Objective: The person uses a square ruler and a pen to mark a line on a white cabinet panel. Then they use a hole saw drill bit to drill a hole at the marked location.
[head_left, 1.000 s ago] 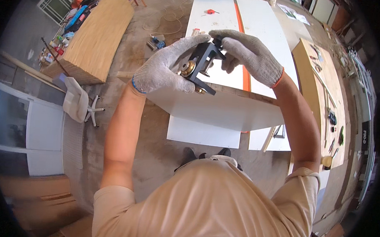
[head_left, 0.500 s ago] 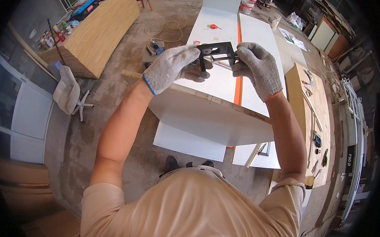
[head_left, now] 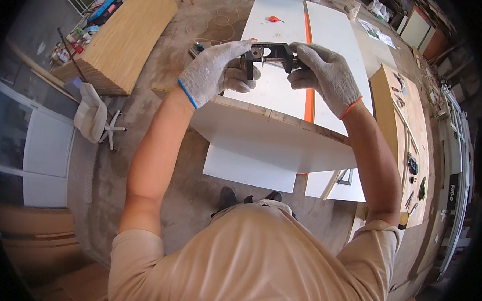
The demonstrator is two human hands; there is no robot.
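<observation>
Between my gloved hands is a black C-shaped clamp [head_left: 280, 48] with a metal screw and a round disc inside its frame. My left hand [head_left: 215, 68], in a grey knit glove with a blue cuff, grips its left end. At its right end, the fingers of my right hand [head_left: 327, 76] close around the screw side; that glove has an orange cuff. The clamp is held in the air above a white board with a bare wooden edge [head_left: 269, 117]. My palms hide parts of both its ends.
Long white panels [head_left: 265, 30] lie beyond, parted by an orange strip [head_left: 309, 106]. A small red tool [head_left: 273, 19] rests on them. On the right, a wooden bench [head_left: 409, 117] carries hand tools. A white swivel chair [head_left: 92, 114] and a plywood stack [head_left: 124, 43] stand left.
The clamp has turned in my hands, its top bar now nearly level. Both hands still hold it. The whole view has shifted slightly.
</observation>
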